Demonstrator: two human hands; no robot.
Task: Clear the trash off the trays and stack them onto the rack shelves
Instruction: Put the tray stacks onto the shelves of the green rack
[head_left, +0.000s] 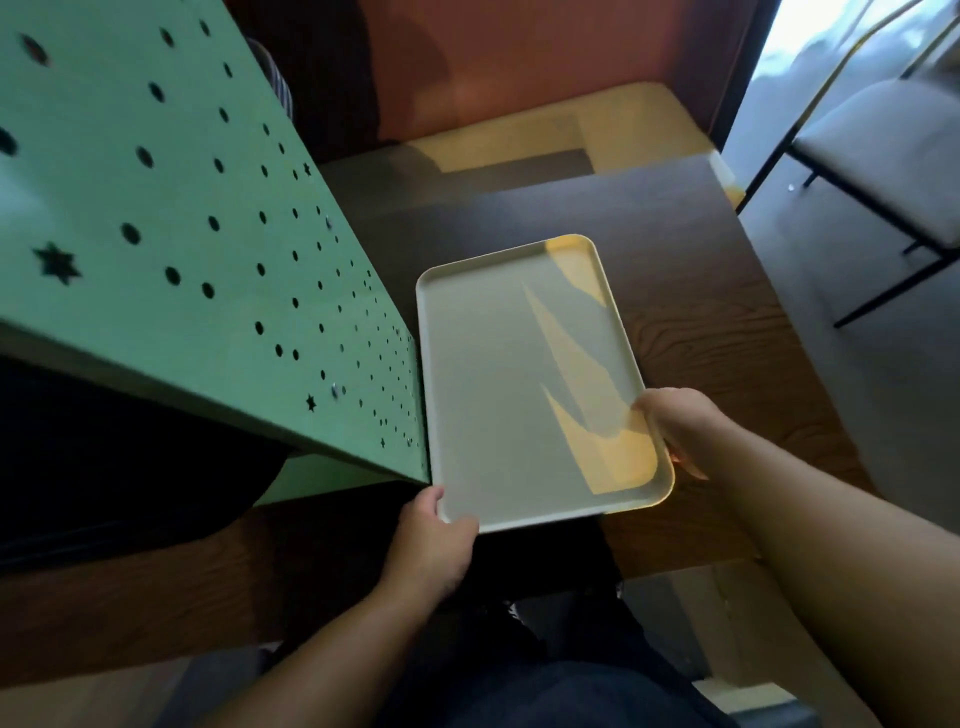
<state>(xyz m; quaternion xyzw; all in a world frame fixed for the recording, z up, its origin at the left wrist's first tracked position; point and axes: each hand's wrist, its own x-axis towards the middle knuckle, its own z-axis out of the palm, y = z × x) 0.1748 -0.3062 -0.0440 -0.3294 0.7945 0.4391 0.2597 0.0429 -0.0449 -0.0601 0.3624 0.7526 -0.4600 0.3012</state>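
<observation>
both hands hold one tray (498, 395). the left hand (434, 540) grips the near left corner, with the thumb on top of the rim and the fingers (457, 527) curled round the edge. the right hand (675, 428) grips the right side, close to the near right corner, and its fingers go under the rim where i cannot see them.

the tray is up in the air, just over the dark wood surface (701, 332). its long side points away from the person, toward the far end of the surface. so the tray reaches out ahead of both hands, and the hands only hold the near end. the far end has nothing under it to hold it up.

the green rack (171, 218) is on the left. its side wall has lots of little round holes and some star holes. the left long edge of the tray is right beside the rack's near corner, maybe touching it, but i cannot tell. the left hand is the one nearer the rack. the shelves are hidden from here, so i think the tray must swing left and turn to go in.

the tray is pale and flat with a low rim and round corners. there is no trash on it. some yellow light lies on it in streaks. it looks ready to stack.
</observation>
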